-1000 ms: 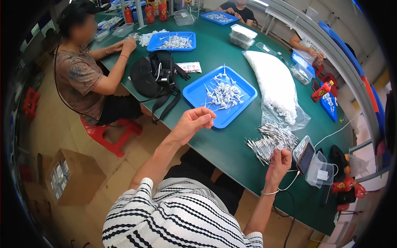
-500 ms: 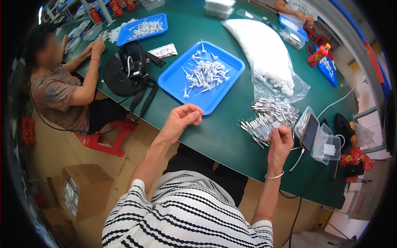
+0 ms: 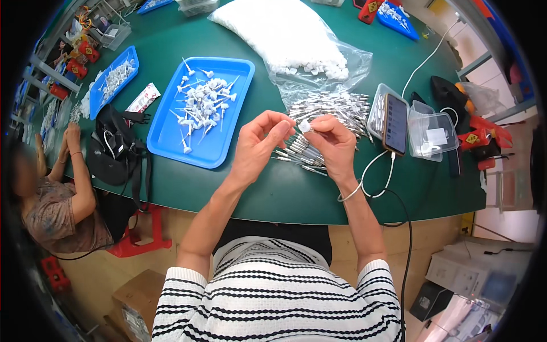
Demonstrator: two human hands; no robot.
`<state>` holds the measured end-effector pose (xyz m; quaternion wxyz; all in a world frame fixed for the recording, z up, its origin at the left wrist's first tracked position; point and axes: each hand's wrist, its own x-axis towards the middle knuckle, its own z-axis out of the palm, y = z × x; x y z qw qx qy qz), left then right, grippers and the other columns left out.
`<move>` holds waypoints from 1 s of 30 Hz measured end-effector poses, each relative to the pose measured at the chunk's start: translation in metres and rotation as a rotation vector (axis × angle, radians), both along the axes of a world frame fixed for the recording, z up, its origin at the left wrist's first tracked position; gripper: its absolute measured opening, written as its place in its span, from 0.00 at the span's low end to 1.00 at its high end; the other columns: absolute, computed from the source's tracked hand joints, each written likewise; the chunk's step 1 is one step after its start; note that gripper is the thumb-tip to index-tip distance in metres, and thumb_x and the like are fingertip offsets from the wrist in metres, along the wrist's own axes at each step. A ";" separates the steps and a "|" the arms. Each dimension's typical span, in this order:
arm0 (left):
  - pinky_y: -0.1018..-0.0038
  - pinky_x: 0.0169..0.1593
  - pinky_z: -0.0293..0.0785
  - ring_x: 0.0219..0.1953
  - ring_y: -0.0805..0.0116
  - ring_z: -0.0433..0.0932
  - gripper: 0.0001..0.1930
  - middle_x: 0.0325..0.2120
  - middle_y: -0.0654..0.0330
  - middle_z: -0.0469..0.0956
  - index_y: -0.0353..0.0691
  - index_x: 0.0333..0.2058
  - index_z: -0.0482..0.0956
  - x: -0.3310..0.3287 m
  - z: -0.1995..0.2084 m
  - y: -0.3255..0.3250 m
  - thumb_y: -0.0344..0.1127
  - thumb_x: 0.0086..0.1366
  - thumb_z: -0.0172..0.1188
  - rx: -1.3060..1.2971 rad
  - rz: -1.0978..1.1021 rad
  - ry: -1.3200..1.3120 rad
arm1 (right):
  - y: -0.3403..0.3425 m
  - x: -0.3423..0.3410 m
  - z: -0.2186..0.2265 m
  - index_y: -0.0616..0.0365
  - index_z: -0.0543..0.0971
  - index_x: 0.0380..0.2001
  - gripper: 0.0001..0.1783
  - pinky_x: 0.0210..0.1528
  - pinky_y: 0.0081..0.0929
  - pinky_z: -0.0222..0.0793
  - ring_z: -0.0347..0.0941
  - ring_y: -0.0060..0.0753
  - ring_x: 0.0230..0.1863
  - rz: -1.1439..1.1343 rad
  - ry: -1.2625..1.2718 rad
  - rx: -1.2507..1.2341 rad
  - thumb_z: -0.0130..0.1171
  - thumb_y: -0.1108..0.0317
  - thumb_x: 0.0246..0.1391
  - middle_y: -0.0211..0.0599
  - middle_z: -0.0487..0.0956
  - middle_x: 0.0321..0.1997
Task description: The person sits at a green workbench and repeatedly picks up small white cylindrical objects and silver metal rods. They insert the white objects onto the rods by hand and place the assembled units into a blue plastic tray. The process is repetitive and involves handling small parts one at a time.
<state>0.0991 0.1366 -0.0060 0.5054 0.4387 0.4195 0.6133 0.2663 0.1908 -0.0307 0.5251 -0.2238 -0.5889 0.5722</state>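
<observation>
My right hand [image 3: 334, 147] pinches a small white plastic cap [image 3: 305, 126] between thumb and fingertips. Close beside it, my left hand [image 3: 263, 142] has its thumb and forefinger pressed together, nearly touching the cap; what lies between those fingers, if anything, is too small to make out. Beneath and behind both hands spreads a heap of slim silvery metal pins [image 3: 347, 108]. To the left stands a blue tray [image 3: 158, 128] holding a pile of white caps with thin pins [image 3: 208, 100] sticking out of them.
A large clear bag of white caps [image 3: 285, 34] lies behind the pins. At right a phone [image 3: 395, 125] leans on a clear box, with a white cable and another clear container [image 3: 428, 139]. A black bag [image 3: 111, 145] lies at left, near a seated co-worker [image 3: 65, 199].
My hands have come together over the pins: the left moved right from beside the tray, the right brought its white cap toward it. The whole view has turned rightward.
</observation>
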 end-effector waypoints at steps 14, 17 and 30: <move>0.81 0.35 0.74 0.29 0.78 0.75 0.06 0.27 0.62 0.76 0.34 0.34 0.76 0.002 -0.013 -0.007 0.32 0.64 0.57 -0.038 -0.127 -0.220 | -0.014 -0.004 0.000 0.60 0.78 0.29 0.08 0.36 0.16 0.64 0.69 0.20 0.33 -0.050 -0.094 0.080 0.60 0.85 0.45 0.31 0.74 0.32; 0.82 0.36 0.73 0.30 0.78 0.75 0.08 0.30 0.62 0.77 0.35 0.35 0.74 0.005 -0.015 -0.011 0.34 0.65 0.57 -0.015 -0.153 -0.331 | -0.015 -0.005 -0.009 0.61 0.77 0.30 0.10 0.38 0.17 0.65 0.70 0.21 0.34 -0.018 -0.021 0.006 0.60 0.87 0.46 0.33 0.75 0.32; 0.79 0.38 0.71 0.30 0.75 0.73 0.08 0.28 0.62 0.74 0.36 0.35 0.73 -0.007 -0.023 -0.016 0.36 0.67 0.53 -0.216 -0.321 -0.567 | -0.010 -0.007 -0.012 0.62 0.79 0.29 0.09 0.35 0.17 0.67 0.72 0.22 0.34 0.195 -0.004 -0.123 0.62 0.86 0.44 0.33 0.76 0.31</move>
